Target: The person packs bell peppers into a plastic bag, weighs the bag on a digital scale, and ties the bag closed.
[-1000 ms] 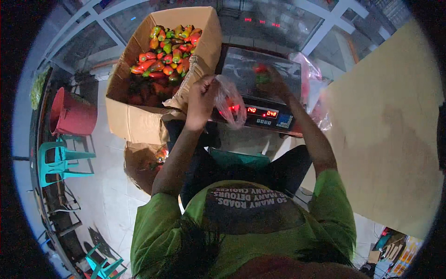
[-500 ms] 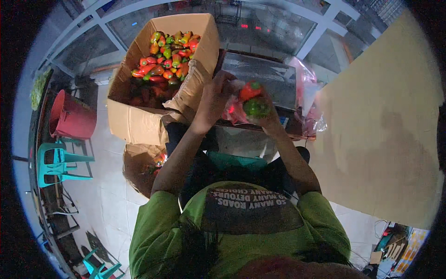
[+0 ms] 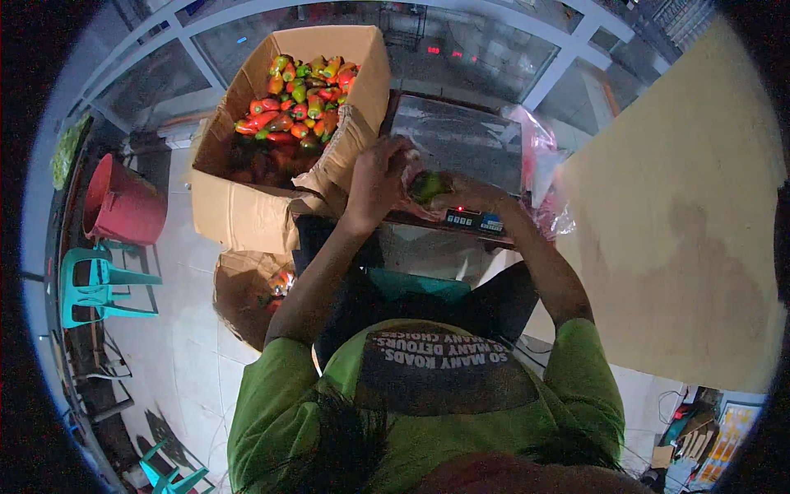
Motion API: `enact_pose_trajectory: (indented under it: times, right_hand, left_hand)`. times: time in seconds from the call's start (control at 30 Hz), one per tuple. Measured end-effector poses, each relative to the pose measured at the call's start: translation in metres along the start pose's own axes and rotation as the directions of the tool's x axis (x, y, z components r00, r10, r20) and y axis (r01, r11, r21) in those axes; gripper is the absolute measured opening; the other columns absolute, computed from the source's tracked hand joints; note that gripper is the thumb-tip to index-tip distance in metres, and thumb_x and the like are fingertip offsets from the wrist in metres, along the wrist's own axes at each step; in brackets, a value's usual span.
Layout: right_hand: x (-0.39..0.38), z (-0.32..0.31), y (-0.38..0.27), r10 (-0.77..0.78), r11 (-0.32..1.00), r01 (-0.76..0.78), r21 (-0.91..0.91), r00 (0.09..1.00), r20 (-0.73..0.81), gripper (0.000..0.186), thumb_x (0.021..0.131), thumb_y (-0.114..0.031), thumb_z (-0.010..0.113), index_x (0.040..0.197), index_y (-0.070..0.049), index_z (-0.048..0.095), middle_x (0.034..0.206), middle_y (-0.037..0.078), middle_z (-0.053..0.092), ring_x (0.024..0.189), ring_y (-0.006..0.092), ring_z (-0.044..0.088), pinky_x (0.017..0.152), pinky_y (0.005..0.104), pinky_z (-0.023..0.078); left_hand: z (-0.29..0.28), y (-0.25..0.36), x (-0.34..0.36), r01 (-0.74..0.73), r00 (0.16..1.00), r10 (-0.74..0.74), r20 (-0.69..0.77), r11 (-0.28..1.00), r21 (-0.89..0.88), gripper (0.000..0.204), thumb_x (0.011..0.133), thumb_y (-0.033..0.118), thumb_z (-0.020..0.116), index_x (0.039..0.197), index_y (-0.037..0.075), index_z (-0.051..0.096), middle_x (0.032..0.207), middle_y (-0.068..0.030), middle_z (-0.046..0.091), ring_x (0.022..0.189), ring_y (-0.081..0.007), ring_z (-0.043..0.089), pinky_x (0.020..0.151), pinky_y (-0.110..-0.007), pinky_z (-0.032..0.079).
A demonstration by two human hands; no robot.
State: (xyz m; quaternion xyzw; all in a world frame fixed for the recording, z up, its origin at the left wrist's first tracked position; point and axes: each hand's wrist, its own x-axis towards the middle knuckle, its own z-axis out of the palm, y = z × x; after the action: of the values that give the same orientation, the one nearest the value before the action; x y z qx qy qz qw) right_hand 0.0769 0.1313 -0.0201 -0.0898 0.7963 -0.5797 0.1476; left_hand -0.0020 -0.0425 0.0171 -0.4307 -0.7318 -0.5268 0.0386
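My left hand (image 3: 380, 174) and my right hand (image 3: 471, 196) are together in front of a digital scale (image 3: 457, 140), both closed around a clear plastic bag of peppers (image 3: 428, 186) with a green pepper showing between them. The bag is held low, just above the scale's front display edge (image 3: 469, 221). To the left stands an open cardboard box (image 3: 247, 210) heaped with red, orange and green peppers (image 3: 300, 103).
A pile of clear plastic bags (image 3: 539, 165) lies right of the scale. A tan board (image 3: 683, 222) fills the right side. A second, smaller box (image 3: 247, 288) sits on the floor below the big one. A red bucket (image 3: 123, 202) and teal plastic chairs (image 3: 103, 284) stand at left.
My left hand held the bag alone a second ago while my right reached over the scale. Both hands have come together on the bag and brought it down toward me.
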Motion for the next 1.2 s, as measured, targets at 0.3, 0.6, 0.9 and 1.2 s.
enact_pose_trajectory:
  times: [0.3, 0.6, 0.9, 1.2]
  right_hand:
    - [-0.002, 0.019, -0.032, -0.031, 0.912, 0.060, -0.405, 0.997, 0.077, 0.055, 0.063, -0.029, 0.068, 0.106, -0.004, 0.046, 0.094, 0.007, 0.054, 0.087, 0.0172, 0.050, 0.081, 0.0285, 0.037]
    - [0.015, 0.023, 0.033, -0.081, 0.996, 0.067, -0.062, 0.963, -0.259, 0.045, 0.067, -0.032, 0.061, 0.104, -0.008, 0.050, 0.082, 0.005, 0.058, 0.072, 0.0160, 0.055, 0.068, 0.0297, 0.043]
    - [0.013, 0.032, -0.010, 0.192, 0.973, -0.229, -0.034, 0.882, -0.429, 0.036, 0.067, -0.034, 0.061, 0.090, -0.007, 0.057, 0.083, 0.006, 0.059, 0.072, 0.0182, 0.056, 0.068, 0.0315, 0.043]
    - [0.009, 0.021, -0.041, -0.090, 0.861, 0.057, -0.506, 0.995, -0.042, 0.031, 0.066, -0.023, 0.064, 0.090, -0.007, 0.054, 0.082, 0.008, 0.058, 0.075, 0.0215, 0.054, 0.073, 0.0326, 0.042]
  left_hand:
    - [-0.002, -0.001, -0.009, 0.071, 0.991, -0.049, 0.126, 0.981, -0.178, 0.013, 0.074, 0.004, 0.047, 0.086, -0.001, 0.051, 0.079, -0.0174, 0.054, 0.073, -0.0298, 0.055, 0.063, -0.032, 0.041]
    - [0.010, -0.047, -0.017, 0.099, 0.992, -0.083, 0.096, 0.981, -0.170, 0.013, 0.077, 0.010, 0.047, 0.083, 0.000, 0.050, 0.074, -0.0158, 0.053, 0.072, -0.0325, 0.053, 0.062, -0.034, 0.040]
    - [0.011, -0.023, -0.020, 0.481, 0.877, -0.406, 0.258, 0.739, -0.471, 0.012, 0.082, 0.011, 0.042, 0.078, 0.001, 0.047, 0.069, -0.0143, 0.048, 0.068, -0.0216, 0.049, 0.062, -0.031, 0.038]
    - [0.028, -0.032, -0.006, 0.042, 0.995, -0.026, 0.095, 0.984, -0.173, 0.017, 0.085, 0.018, 0.041, 0.079, 0.004, 0.050, 0.066, -0.0024, 0.047, 0.059, -0.0089, 0.047, 0.054, -0.025, 0.039]
